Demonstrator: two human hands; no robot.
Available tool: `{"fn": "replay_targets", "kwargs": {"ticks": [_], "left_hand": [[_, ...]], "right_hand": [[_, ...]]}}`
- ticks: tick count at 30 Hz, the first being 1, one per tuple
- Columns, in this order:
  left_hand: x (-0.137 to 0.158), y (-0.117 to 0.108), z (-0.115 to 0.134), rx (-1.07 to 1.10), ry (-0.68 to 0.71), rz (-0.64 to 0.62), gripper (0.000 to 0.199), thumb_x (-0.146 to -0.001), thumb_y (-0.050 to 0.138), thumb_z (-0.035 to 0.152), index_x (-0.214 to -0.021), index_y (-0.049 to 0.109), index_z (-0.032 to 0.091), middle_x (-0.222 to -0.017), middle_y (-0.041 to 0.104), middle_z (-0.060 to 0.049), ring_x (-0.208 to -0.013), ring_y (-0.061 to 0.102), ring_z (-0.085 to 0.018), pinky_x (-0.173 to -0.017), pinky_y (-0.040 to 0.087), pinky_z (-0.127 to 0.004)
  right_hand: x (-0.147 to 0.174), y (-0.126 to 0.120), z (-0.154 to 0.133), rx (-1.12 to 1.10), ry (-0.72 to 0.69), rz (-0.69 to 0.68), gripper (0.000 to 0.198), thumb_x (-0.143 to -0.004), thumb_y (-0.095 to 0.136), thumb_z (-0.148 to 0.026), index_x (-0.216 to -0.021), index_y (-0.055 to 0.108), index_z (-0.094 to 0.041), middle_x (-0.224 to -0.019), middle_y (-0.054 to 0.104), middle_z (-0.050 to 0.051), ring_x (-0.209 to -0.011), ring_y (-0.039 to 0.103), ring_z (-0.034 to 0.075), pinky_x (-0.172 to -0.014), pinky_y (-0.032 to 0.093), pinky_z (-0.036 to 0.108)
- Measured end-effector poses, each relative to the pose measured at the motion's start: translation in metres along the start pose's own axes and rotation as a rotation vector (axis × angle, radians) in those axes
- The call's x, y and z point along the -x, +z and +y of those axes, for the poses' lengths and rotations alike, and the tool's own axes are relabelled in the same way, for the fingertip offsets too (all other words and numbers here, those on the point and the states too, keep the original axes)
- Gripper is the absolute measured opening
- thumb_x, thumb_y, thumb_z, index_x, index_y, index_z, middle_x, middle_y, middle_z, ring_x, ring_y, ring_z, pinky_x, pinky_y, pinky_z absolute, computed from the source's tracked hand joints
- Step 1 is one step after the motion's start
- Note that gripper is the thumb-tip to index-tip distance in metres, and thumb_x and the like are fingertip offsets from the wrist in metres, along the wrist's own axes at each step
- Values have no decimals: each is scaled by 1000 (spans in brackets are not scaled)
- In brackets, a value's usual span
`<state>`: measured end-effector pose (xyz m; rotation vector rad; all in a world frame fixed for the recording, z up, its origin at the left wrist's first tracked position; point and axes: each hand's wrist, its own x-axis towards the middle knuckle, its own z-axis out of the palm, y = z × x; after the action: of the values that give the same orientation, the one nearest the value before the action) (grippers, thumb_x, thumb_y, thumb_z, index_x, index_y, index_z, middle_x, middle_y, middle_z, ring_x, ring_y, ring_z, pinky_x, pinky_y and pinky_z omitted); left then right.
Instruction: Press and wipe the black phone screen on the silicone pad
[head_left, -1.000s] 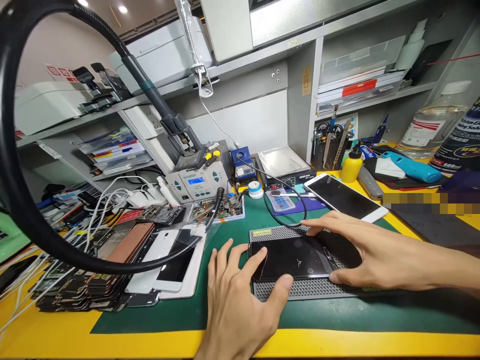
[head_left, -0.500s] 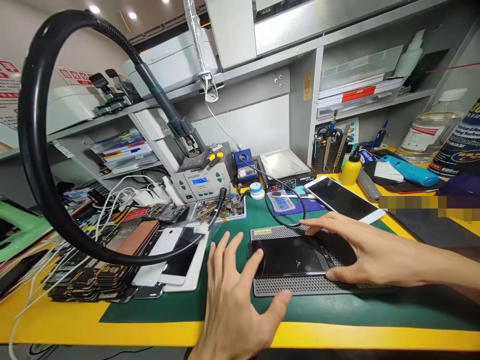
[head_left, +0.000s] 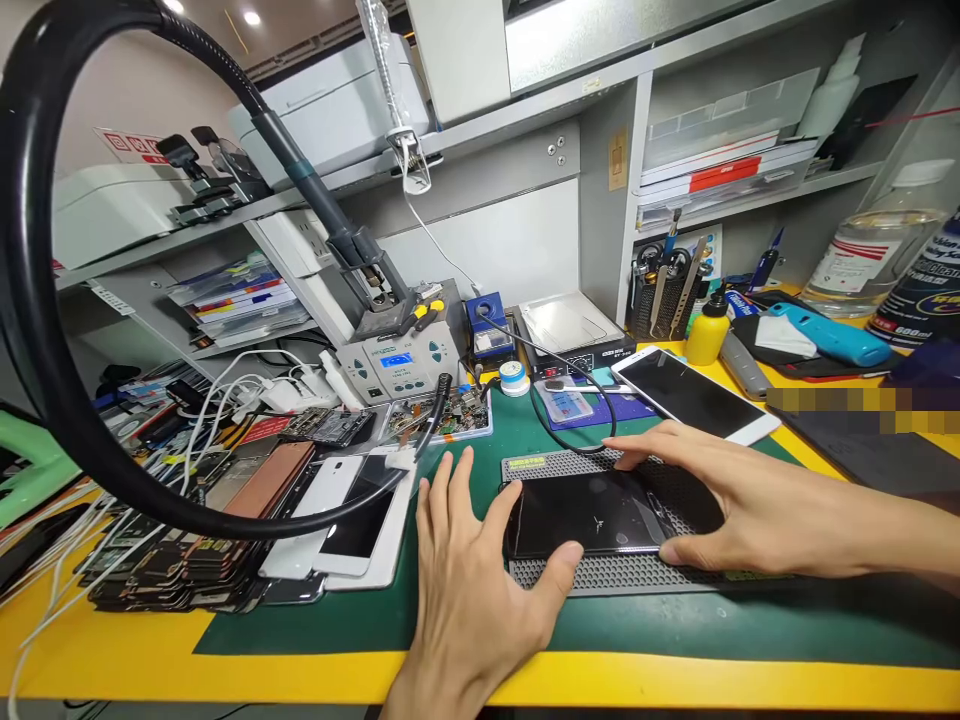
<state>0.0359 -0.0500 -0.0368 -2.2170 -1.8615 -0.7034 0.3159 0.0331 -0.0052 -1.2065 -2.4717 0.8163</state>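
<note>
A black smartphone [head_left: 577,515] lies screen up on a grey perforated mat [head_left: 555,577], with a small pale mark on its glass. My right hand [head_left: 727,500] spans the phone's right end, thumb at the near edge and fingers by the far edge. At the left end is my left hand [head_left: 480,570], fingers spread, index fingertip at the phone's corner and thumb tip by its near edge. Whether the left fingertips press on it, I cannot tell. Beneath the mat is a green work mat [head_left: 315,630].
A black hose [head_left: 22,250] loops over the left side. Stacked phone parts [head_left: 202,540] and white phones [head_left: 322,500] lie left. Behind stand a soldering station [head_left: 397,362] and a hot plate [head_left: 570,330]. A white tablet [head_left: 694,395] and yellow bottle [head_left: 706,335] are at right.
My left thumb has moved up toward the phone's near edge, and the left hand sits closer to the phone. My right hand stays at its right end. The view has shifted slightly.
</note>
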Motion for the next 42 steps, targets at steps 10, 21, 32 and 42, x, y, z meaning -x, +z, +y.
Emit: {"fn": "replay_targets", "kwargs": {"ticks": [10,21,32,42], "left_hand": [[9,-1,-1,-63,186,72,58,-85,63,51,-125,66,9,-157,39,-24,-148,27,-45,-115,27,-72],[-8,11,5,-104,273,-17,77,-83,59,65,-134,62,8,-160,34,-24,-148,29,-47,-116,25,-71],[-30,11,29,26,453,-98,85,-76,64,69,-133,61,7,-164,28,-24,-151,21,-48,-118,25,-71],[-31,9,33,36,473,-138,83,-80,62,67,-140,58,9,-161,34,-24,-150,24,-47,-116,28,-72]], "right_hand": [[0,0,2,-11,-18,-2,78,-76,76,-46,-148,47,-34,-134,57,8,-124,57,33,-104,50,46],[-1,-7,-11,-61,14,-34,84,-72,78,-41,-149,47,-27,-132,57,10,-123,56,33,-103,50,44],[-2,-7,-10,-64,-14,-57,87,-72,79,-34,-150,43,-23,-130,55,9,-123,53,28,-105,47,39],[0,-7,-12,-61,-40,-32,85,-71,78,-33,-149,45,-22,-130,57,11,-121,55,30,-104,47,41]]}}
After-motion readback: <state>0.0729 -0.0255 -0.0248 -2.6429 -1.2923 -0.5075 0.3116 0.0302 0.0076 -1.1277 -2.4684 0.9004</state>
